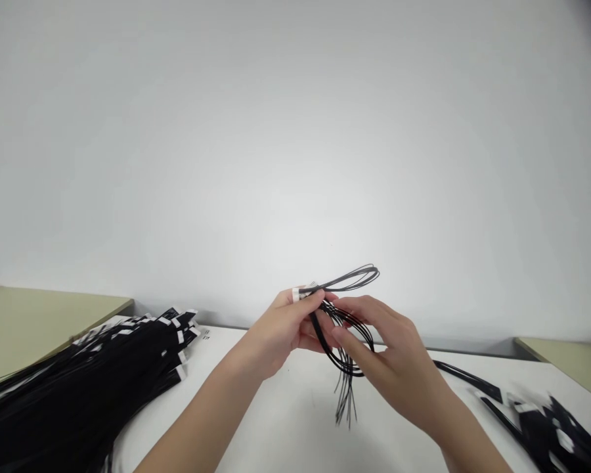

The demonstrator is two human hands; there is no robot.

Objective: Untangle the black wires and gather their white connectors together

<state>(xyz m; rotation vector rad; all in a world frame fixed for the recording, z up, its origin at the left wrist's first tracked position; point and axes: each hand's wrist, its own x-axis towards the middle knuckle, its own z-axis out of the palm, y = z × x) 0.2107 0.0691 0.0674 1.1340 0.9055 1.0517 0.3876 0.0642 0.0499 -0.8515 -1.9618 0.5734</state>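
Note:
A coiled bundle of thin black cables [342,364] hangs between both hands, above the white table. My left hand [290,325] pinches it at the upper left, thumb on top, beside a small white connector [296,295]. A narrow loop of the cables [359,277] sticks out to the upper right from that grip. My right hand [391,348] is closed around the coil's right side, thumb and fingers on the strands. Loose wire ends [345,404] dangle below the coil. The fingertips behind the cables are partly hidden.
On the left, a large heap of black cables [79,387] with white connectors lies on the white table [285,420]. More black cables [561,427] lie at the right. Greenish surfaces [44,315] flank the table, and a pale wall [295,144] rises behind.

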